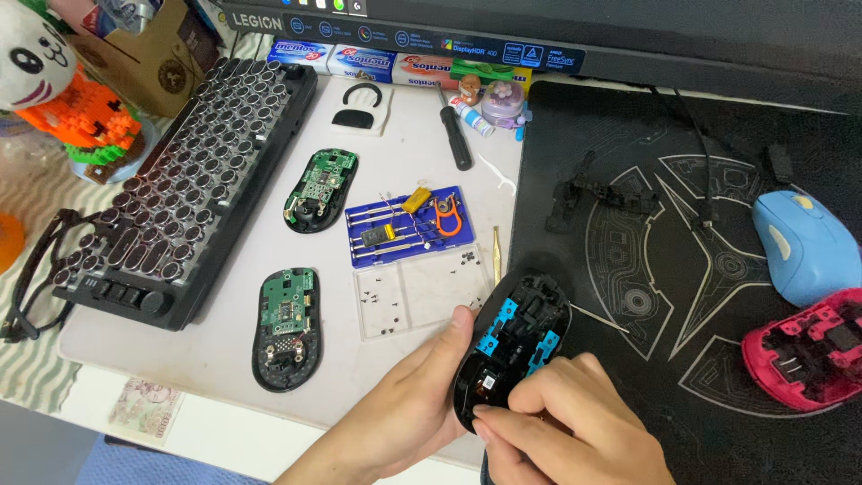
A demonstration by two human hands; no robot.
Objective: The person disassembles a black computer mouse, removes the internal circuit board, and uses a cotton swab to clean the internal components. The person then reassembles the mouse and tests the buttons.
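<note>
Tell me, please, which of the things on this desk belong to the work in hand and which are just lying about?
In hand:
- black mouse shell, held by left hand and right hand
- blue screwdriver-bit case
- clear tray of screws
- two mouse bases with circuit boards

Lying about:
- keyboard
- blue mouse
- toy figure

Glossy black plastic mouse shell, blue plastic inserts; matt black cloth mouse pad; clear plastic tray; green circuit boards; smooth matt white desk.
</note>
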